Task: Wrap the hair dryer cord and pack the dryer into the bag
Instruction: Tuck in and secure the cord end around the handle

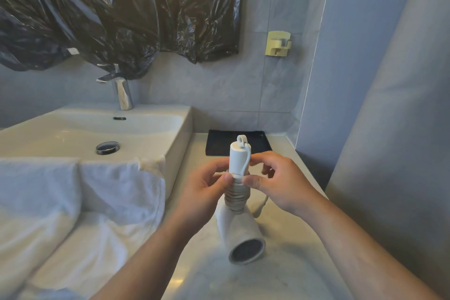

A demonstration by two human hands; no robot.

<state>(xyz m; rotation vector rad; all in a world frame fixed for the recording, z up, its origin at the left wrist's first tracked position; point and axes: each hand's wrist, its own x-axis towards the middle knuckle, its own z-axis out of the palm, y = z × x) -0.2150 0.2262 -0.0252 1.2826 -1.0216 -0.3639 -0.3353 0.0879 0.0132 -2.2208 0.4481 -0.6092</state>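
Left hand point(207, 182) gripping hair dryer point(239, 229) handle, right hand point(275, 182) pinching cord point(237, 196) coiled round it, barrel below grip

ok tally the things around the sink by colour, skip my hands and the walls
white: 3, plastic hair dryer with its cord wound on, heaped cloth, ceramic sink basin
black: 2, crinkled plastic sheet, flat tray
chrome: 2, metal faucet, round drain plug
pale yellow: 1, plastic wall holder
total: 8
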